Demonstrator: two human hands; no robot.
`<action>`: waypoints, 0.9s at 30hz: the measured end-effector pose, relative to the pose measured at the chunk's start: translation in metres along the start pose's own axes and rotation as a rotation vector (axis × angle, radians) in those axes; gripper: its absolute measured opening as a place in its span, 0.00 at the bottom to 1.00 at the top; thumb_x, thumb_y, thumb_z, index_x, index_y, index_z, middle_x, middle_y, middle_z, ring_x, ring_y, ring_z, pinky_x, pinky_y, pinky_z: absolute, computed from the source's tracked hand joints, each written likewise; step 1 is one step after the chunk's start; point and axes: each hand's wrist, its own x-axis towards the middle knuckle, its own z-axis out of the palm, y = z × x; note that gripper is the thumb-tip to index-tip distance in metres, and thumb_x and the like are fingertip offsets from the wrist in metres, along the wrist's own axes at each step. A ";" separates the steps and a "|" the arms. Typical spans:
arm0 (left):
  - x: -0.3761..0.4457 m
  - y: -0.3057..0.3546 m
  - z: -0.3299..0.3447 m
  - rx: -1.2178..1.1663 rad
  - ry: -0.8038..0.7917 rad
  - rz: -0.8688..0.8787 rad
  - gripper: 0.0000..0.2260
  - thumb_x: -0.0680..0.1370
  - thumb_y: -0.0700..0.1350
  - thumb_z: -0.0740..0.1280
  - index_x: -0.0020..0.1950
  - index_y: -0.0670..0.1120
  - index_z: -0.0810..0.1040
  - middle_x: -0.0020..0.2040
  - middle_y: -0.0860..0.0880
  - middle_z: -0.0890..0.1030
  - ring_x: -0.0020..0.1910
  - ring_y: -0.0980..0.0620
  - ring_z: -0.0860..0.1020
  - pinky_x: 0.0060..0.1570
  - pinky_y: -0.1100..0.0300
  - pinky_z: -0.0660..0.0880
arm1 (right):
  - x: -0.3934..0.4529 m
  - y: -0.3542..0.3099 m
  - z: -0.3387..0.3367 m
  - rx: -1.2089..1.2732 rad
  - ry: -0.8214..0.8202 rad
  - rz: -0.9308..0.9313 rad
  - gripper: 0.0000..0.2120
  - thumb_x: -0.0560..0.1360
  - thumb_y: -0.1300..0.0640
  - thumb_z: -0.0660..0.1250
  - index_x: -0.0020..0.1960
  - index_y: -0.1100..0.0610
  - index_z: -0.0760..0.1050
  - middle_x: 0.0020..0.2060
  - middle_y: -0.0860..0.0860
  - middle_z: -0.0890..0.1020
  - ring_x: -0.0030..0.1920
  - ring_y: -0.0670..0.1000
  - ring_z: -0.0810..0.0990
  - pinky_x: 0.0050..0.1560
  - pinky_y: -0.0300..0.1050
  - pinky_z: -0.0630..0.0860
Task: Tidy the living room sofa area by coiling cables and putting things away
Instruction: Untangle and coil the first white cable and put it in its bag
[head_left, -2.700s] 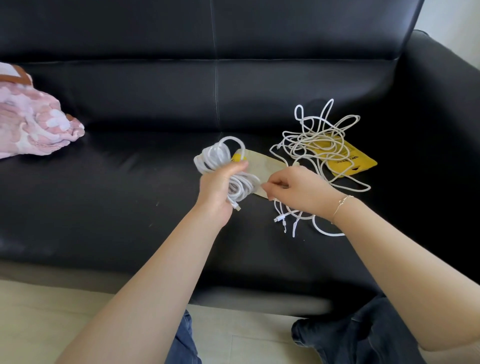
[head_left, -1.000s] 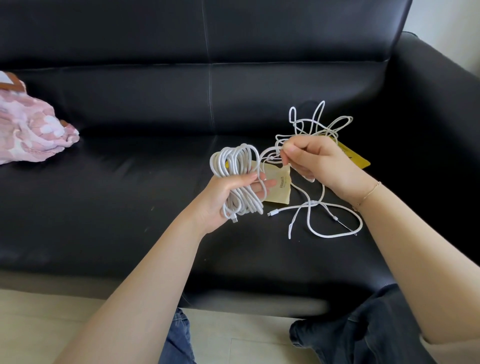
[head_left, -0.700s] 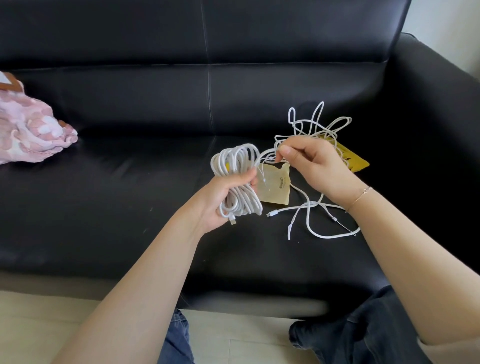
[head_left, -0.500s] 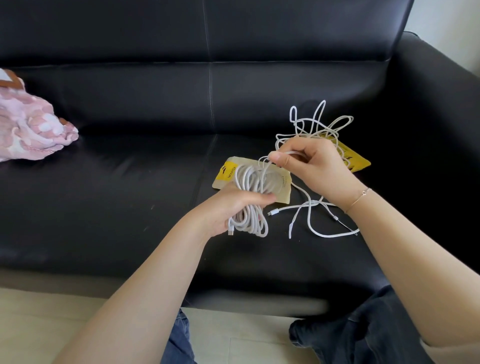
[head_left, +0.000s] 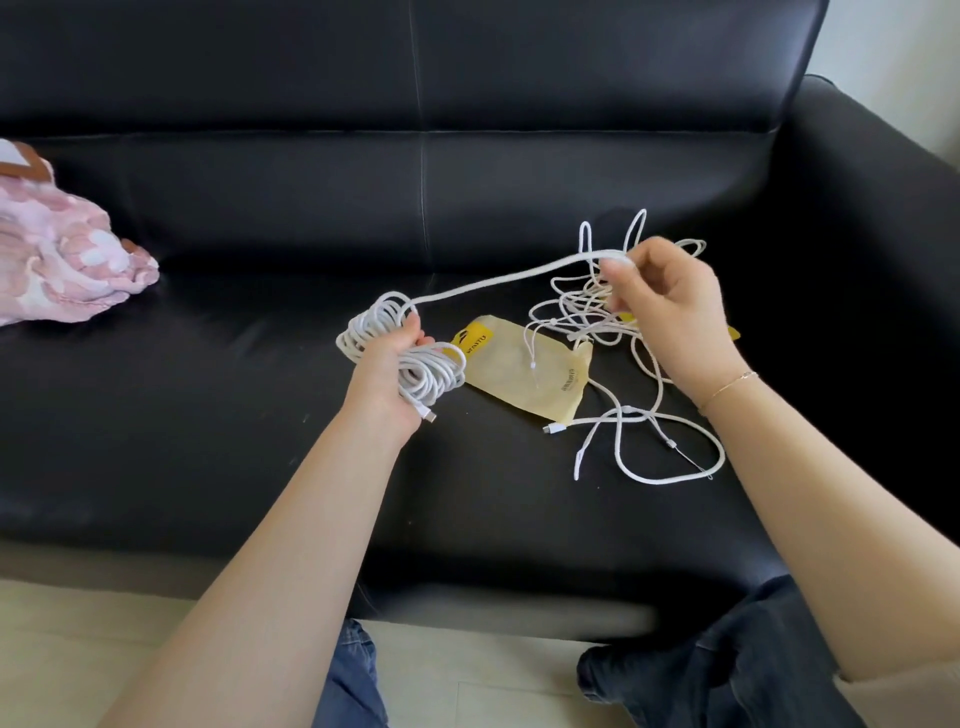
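Note:
My left hand (head_left: 388, 371) grips a white coiled cable (head_left: 374, 325) above the black sofa seat (head_left: 208, 415). One strand (head_left: 493, 283) runs taut from the coil up to my right hand (head_left: 670, 306), which pinches it between thumb and fingertips. Below and behind my right hand lies a loose tangle of white cable (head_left: 623, 415) with plug ends showing. A pale yellow packaging pouch (head_left: 524, 371) lies flat on the seat between my hands. A second yellow pouch (head_left: 732, 332) is mostly hidden behind my right hand.
A pink and white fabric bundle (head_left: 57, 260) sits at the seat's left end. The sofa armrest (head_left: 872, 208) rises on the right. Pale floor (head_left: 104, 649) and my knees in dark trousers (head_left: 737, 670) are at the bottom.
My right hand has moved up and right, pulling a strand taut out of the coil. My left hand shifted left with the coil, uncovering the pale pouch.

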 end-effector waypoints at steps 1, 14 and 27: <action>0.000 -0.001 0.001 0.015 -0.015 0.000 0.09 0.78 0.46 0.70 0.41 0.42 0.77 0.29 0.49 0.79 0.32 0.53 0.78 0.42 0.57 0.79 | -0.001 -0.004 0.002 0.115 -0.001 0.003 0.12 0.79 0.49 0.66 0.39 0.51 0.73 0.33 0.52 0.79 0.38 0.52 0.79 0.49 0.52 0.80; 0.000 0.002 -0.007 0.057 -0.012 -0.054 0.08 0.77 0.46 0.72 0.46 0.42 0.78 0.39 0.47 0.78 0.37 0.52 0.78 0.54 0.54 0.79 | 0.002 -0.006 -0.001 0.066 -0.191 0.579 0.19 0.78 0.43 0.65 0.41 0.59 0.74 0.25 0.52 0.72 0.25 0.50 0.76 0.41 0.48 0.83; 0.002 -0.017 0.003 0.652 -0.029 0.091 0.08 0.73 0.40 0.75 0.50 0.43 0.81 0.42 0.45 0.85 0.49 0.45 0.84 0.55 0.47 0.80 | -0.016 -0.014 0.015 -0.707 -0.244 -0.378 0.23 0.69 0.43 0.71 0.62 0.50 0.76 0.47 0.44 0.81 0.51 0.50 0.78 0.62 0.45 0.64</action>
